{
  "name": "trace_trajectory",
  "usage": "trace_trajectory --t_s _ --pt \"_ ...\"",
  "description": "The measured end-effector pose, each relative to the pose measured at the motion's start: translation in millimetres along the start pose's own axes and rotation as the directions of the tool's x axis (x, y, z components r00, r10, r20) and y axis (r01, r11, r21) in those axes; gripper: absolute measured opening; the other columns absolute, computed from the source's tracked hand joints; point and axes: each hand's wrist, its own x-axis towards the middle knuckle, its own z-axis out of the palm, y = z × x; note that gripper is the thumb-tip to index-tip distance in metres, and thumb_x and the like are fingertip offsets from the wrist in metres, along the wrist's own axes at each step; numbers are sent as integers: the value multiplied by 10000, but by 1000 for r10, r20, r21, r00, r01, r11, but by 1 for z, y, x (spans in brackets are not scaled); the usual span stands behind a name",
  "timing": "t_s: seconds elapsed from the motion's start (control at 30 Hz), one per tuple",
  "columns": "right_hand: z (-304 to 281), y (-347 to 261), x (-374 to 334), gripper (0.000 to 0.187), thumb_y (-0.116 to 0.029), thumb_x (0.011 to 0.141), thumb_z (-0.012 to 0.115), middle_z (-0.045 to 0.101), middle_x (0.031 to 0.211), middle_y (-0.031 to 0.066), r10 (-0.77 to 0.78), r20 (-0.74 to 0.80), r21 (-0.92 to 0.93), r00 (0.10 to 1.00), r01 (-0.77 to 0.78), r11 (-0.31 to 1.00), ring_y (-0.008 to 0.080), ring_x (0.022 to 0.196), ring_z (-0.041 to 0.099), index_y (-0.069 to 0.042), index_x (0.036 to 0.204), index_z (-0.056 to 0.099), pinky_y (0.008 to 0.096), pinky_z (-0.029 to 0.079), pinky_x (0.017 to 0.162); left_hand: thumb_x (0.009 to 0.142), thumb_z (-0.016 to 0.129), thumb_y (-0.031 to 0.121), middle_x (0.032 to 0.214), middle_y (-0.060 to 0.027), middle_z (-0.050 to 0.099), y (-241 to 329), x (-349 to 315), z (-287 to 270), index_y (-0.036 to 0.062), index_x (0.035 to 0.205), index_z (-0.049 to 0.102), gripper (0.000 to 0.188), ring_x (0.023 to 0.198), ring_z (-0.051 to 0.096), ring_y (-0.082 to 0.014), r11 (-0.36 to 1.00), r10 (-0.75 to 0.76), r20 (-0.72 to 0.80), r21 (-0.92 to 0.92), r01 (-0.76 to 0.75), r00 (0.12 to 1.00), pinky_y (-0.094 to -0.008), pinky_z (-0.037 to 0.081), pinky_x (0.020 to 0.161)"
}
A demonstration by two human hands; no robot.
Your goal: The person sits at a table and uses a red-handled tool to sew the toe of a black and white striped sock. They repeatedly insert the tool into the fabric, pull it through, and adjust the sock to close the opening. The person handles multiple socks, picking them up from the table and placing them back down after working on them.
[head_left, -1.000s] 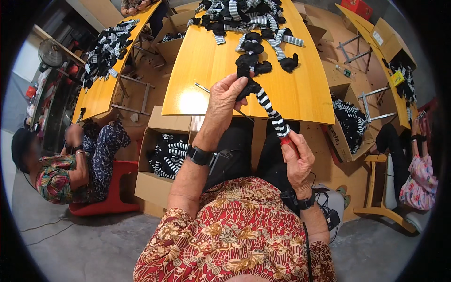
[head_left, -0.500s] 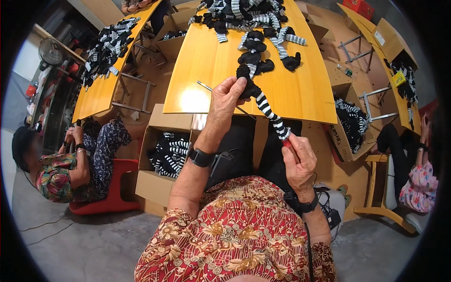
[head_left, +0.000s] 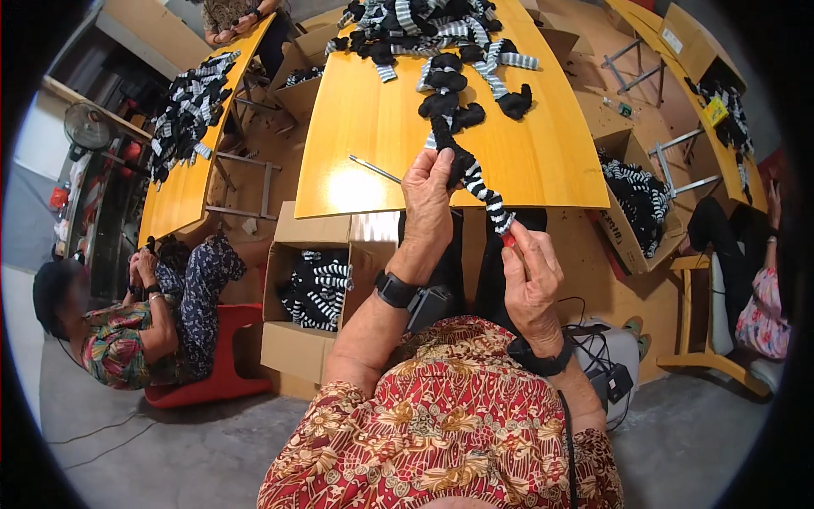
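Note:
A knitted piece, narrow like a sock or a glove's cuff, stretches between my two hands at the table's front edge. It is black at the far end and striped black and white toward me. My left hand pinches the black part between thumb and fingers. Lower and to the right, my right hand is closed at the striped end, with a small red thing partly showing between its fingers. A thin metal rod lies on the table beside my left hand. More black knitted pieces lie just beyond.
A big pile of knitted pieces covers the far part of the yellow table. Cardboard boxes with striped pieces stand on both sides. One person sits at left on a red chair; others sit at right and far left.
The view has shifted a little. My left hand has come nearer my right hand, and the striped stretch between them looks shorter. Both hands keep their grip.

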Motion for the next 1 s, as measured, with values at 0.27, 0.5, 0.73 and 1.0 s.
trace_trajectory --t_s 0.27,0.5,0.73,1.0 --pt "-42 13 6 298 38 798 649 607 857 82 80 145 166 986 -104 981 158 753 594 -1 1093 642 264 478 685 920 601 36 1086 -27 620 33 16 -55 120 1418 445 528 1079 573 -130 874 173 361 373 -313 916 -258 458 891" --pt "-57 22 -3 263 -18 840 641 612 869 30 341 323 350 883 -446 824 87 688 537 19 1101 643 220 436 619 678 665 -88 1171 -97 645 78 13 -45 127 1093 711 469 1129 581 -253 210 263 698 632 -746 665 -338 448 964" --pt "-68 33 -13 280 -43 869 624 623 873 58 328 388 489 861 -494 719 46 572 478 17 1143 643 188 361 482 900 651 70 877 -21 672 75 12 -62 -2 997 669 123 783 616 -82 753 8 416 596 -280 909 -228 511 715" --pt "-55 35 -19 302 -33 877 603 611 897 88 333 337 595 881 -473 650 59 576 462 26 1172 624 191 366 487 886 697 167 857 30 667 66 3 -48 49 1015 669 178 721 590 -38 959 -121 357 281 16 926 -190 487 663"
